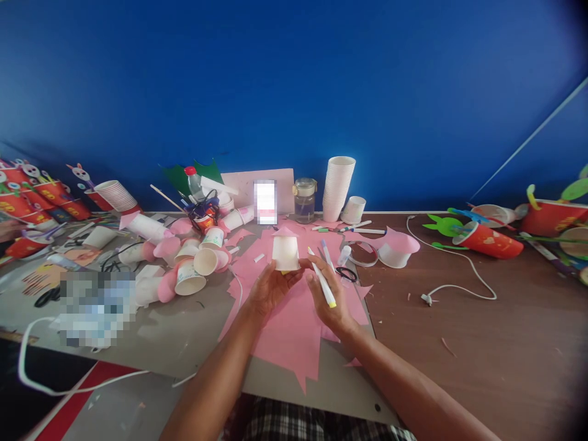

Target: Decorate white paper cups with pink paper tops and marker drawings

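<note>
A white paper cup (285, 253) stands upside down in my left hand (274, 288), whose fingers are closed around its lower rim. On top of the cup sits a small pink paper cone (285, 232). My right hand (331, 306) grips a white marker with a yellow end (324, 283), its other tip pointing up toward the cup. The right fingertips are close to the cup's rim; whether they touch it I cannot tell. Under both hands lies cut pink paper (289, 343). Scissors (345, 274) and a small white bottle (344, 255) lie just right of my right hand.
A tall cup stack (339, 188), a glass jar (304, 201) and a phone (265, 202) stand along the blue wall. Several cups with pink cones (168, 286) crowd the left side. On the right are another coned cup (394, 256), a white cable (463, 286) and a red cup (493, 240).
</note>
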### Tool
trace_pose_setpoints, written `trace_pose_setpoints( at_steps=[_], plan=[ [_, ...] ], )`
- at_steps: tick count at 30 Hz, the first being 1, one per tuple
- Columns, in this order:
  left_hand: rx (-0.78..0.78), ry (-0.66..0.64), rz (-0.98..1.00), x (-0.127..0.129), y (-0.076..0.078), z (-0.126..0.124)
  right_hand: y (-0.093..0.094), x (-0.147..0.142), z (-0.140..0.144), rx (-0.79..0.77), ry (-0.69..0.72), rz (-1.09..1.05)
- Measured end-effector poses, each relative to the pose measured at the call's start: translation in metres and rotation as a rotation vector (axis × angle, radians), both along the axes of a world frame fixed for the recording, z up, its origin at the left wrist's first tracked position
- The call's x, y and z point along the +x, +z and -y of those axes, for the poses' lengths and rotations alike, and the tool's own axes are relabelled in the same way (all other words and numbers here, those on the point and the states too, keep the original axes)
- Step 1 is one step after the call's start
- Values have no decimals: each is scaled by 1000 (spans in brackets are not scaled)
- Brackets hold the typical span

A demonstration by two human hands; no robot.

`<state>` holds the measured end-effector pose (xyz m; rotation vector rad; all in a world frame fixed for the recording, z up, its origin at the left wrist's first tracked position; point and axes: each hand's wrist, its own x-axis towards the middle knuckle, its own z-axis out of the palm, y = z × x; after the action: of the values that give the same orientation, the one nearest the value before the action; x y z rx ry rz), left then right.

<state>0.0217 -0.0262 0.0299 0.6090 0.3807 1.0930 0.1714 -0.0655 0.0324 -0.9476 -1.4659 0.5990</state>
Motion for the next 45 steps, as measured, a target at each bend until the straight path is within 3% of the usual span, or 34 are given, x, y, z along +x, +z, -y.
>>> trace_pose_setpoints(
  at_steps=[11,19,28,45],
  plan=[
    [9,29,-4,0,-4,-1,-1,3,2,46,70,124],
    [46,108,-46,4,-7,-1,11,5,5,217,19,107],
    [44,129,-132,6,-1,2,5,1,4,181,94,56],
    [70,129,-133,6,1,5,4,1,2,135,49,92]
  ],
)
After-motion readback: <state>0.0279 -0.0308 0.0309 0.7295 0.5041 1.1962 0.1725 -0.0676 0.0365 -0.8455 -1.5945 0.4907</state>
